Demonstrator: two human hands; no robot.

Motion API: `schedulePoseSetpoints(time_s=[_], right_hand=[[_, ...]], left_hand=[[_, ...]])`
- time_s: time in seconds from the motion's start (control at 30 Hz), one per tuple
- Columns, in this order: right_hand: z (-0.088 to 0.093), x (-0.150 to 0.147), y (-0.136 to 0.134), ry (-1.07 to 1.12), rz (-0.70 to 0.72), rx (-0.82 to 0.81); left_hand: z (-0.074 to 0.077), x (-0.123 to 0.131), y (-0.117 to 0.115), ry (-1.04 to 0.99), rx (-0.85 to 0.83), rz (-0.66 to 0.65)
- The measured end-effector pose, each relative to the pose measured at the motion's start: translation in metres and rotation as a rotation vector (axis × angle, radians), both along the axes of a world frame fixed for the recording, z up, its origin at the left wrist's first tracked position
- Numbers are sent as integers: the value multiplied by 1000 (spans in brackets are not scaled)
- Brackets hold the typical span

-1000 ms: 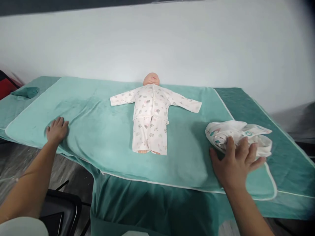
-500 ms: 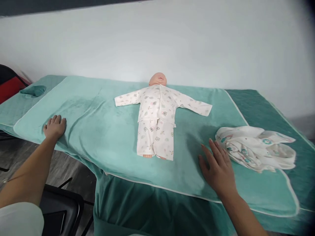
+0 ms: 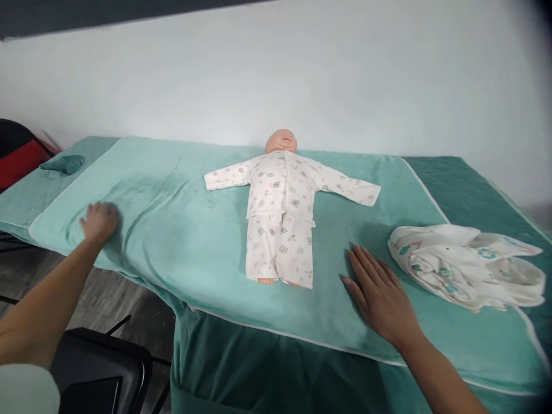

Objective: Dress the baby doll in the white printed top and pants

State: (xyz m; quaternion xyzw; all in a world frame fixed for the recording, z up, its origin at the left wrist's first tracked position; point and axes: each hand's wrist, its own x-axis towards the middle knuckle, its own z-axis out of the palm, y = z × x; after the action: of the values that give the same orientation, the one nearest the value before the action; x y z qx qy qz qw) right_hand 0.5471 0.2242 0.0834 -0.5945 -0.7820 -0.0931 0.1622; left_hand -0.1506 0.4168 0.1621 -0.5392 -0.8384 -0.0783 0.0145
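Note:
A baby doll (image 3: 281, 141) lies on its back in the middle of the green padded sheet (image 3: 185, 247), head toward the wall. It wears a white printed top (image 3: 280, 179) with both sleeves spread, and matching trousers (image 3: 279, 247); the feet peek out below. My left hand (image 3: 100, 222) rests on the sheet at the far left, fingers slightly spread, holding nothing. My right hand (image 3: 380, 292) lies flat on the sheet, right of the trousers, with nothing in it. Just beyond it sits a crumpled white printed cloth (image 3: 466, 267).
A dark green cover (image 3: 267, 362) hangs over the table's front edge. Below on the left stands a black chair (image 3: 101, 368). A small green cushion (image 3: 63, 164) lies at the far left end, near a red and black chair (image 3: 19, 158). Behind runs a white wall (image 3: 241, 80).
My right hand has come down flat onto the sheet, its fingers closer together. My left hand stays nearly in place. The view has shifted slightly; doll and cloth lie as before.

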Motion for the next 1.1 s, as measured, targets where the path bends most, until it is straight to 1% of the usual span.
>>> schedulePoseSetpoints(time_s=[0.07, 0.13, 0.17, 0.2, 0.23, 0.27, 0.3, 0.33, 0.4, 0.47, 0.53, 0.57, 0.63, 0.7, 0.77, 0.9, 1.03, 1.1], right_hand=[[-1, 1, 0, -9, 3, -7], [-1, 2, 0, -15, 5, -14], [-1, 3, 0, -16, 5, -16], [-1, 4, 0, -15, 5, -16], [-1, 5, 0, -13, 6, -14], [-1, 6, 0, -10, 8, -14], [-1, 6, 0, -7, 10, -12], [-1, 7, 0, -2, 10, -14], [-2, 7, 0, 8, 4, -22], [-2, 7, 0, 16, -18, -37], [-3, 7, 0, 21, -41, -51], [-3, 7, 0, 25, -48, -54], [-4, 7, 0, 31, -55, -58], [-3, 6, 0, 38, -53, -53], [-3, 5, 0, 42, -52, -42], [-1, 2, 0, 48, -53, -23], [0, 0, 0, 49, -65, -31], [0, 0, 0, 50, -64, -32]], left_hand=[[-6, 46, 8, -34, -26, -244], [-16, 97, 17, -67, -48, -447], [-21, 118, 22, -72, -78, -594], [-25, 135, 27, -77, -113, -682], [-29, 145, 33, -74, -145, -714], [-32, 147, 40, -54, -151, -711], [-34, 142, 47, -38, -143, -666], [-36, 130, 54, -31, -135, -596], [-37, 94, 67, -15, -119, -474], [-35, 54, 73, -6, -110, -384], [-31, 20, 74, -18, -130, -334], [-30, 8, 72, -20, -135, -314], [-27, -9, 68, -18, -135, -282], [-26, -16, 65, -11, -125, -261], [-26, -18, 63, -11, -116, -258], [-28, -10, 53, -14, -113, -268], [-30, 9, 23, -40, -122, -328], [-31, 19, 6, -55, -123, -317]])
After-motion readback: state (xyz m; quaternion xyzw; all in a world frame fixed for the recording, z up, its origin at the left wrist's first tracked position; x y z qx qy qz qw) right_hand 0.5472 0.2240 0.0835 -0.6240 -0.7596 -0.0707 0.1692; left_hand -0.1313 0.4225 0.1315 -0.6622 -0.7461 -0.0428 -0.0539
